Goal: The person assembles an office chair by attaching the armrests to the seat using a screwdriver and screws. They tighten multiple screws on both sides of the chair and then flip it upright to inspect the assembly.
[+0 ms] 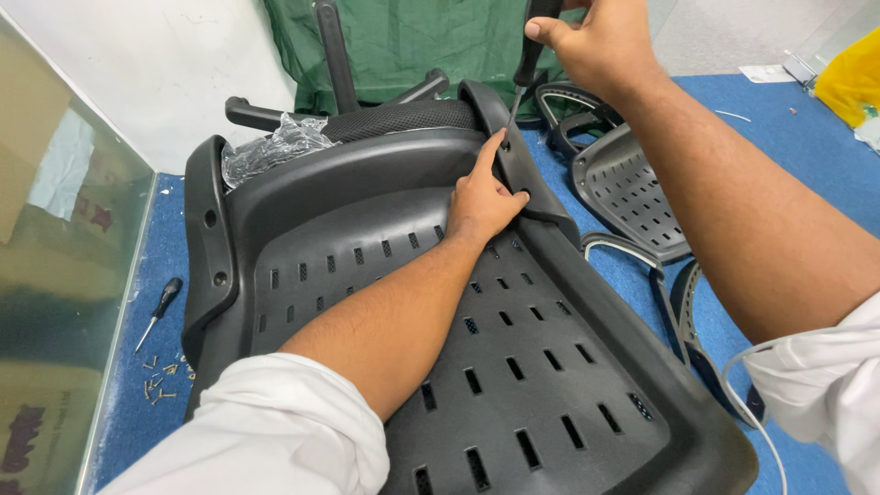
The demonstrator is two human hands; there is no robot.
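We have the chair shell [513,367] lying underside up on the blue floor [797,156], its slotted panel facing us. Our right hand [600,41] is closed around the screwdriver [530,64], whose tip meets a hole on the shell's raised right rim. Our left hand [481,197] rests on that rim, forefinger stretched up beside the tip, the other fingers loosely curled and holding nothing. To drive well, we judge it best to keep the shaft in line with the hole, press down firmly, and keep the forefinger clear of a slip. A spare screwdriver [158,312] and loose screws [160,378] lie at the left.
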